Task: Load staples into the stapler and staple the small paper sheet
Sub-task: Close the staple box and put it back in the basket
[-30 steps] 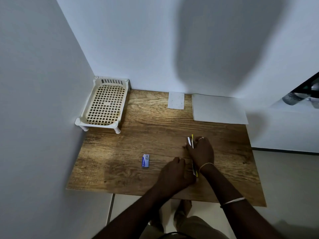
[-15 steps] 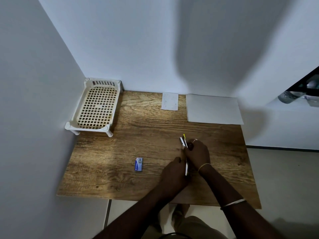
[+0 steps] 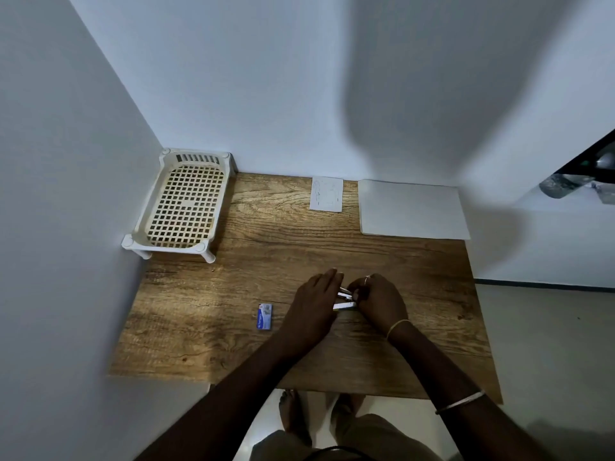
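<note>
The stapler (image 3: 344,300) shows only as two pale metal arms between my hands, near the middle of the wooden table (image 3: 416,267). My left hand (image 3: 314,309) lies against its left side with fingers stretched forward. My right hand (image 3: 377,299) is curled around its right end. A small blue staple box (image 3: 265,316) lies flat on the table just left of my left hand. The small paper sheet (image 3: 326,194) lies at the table's back edge, against the wall.
A larger white sheet (image 3: 412,209) lies at the back right. A cream plastic rack with a grid floor (image 3: 186,202) stands in the back left corner. Walls close the table on the left and behind. My bare feet (image 3: 293,414) show below the front edge.
The stapler stood lengthwise away from me with a yellow part showing; now it lies crosswise between both hands. My left hand has moved up beside it.
</note>
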Demonstrator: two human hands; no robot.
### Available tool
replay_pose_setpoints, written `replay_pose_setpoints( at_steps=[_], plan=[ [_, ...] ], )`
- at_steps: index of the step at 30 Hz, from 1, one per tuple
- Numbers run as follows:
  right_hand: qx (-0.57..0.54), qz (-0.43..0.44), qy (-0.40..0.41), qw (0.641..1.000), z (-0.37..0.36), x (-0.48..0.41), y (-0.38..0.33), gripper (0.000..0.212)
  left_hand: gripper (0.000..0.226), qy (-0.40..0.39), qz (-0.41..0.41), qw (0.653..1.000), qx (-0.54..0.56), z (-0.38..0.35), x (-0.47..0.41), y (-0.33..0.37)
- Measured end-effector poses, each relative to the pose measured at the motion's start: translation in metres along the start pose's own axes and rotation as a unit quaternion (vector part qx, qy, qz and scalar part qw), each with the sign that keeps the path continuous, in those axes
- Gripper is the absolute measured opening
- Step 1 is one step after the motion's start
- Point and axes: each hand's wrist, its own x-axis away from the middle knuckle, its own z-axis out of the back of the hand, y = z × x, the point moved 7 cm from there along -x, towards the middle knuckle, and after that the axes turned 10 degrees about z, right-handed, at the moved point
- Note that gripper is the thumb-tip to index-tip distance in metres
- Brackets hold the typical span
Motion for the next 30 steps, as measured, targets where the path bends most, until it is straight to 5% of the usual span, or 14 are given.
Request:
replay_pose_setpoints(
  at_steps=[16, 24, 30],
  plan=[
    [0.055, 0.033, -0.003, 0.998, -0.005, 0.003, -0.012, 0.028, 0.094, 0.008, -0.012, 0.998, 0.064, 0.011, 0.002, -0.019],
    [0.103, 0.180, -0.001, 0.978, -0.028, 0.004, -0.088, 0.038, 0.053, 0.087, 0.105, 0.985, 0.104, 0.043, 0.045, -0.091],
    [0.113, 0.276, -0.106, 0.949, -0.084, 0.007, -0.141, 0.062, 0.038, 0.070, 0.222, 0.965, 0.119, 0.040, 0.075, -0.132]
  ],
)
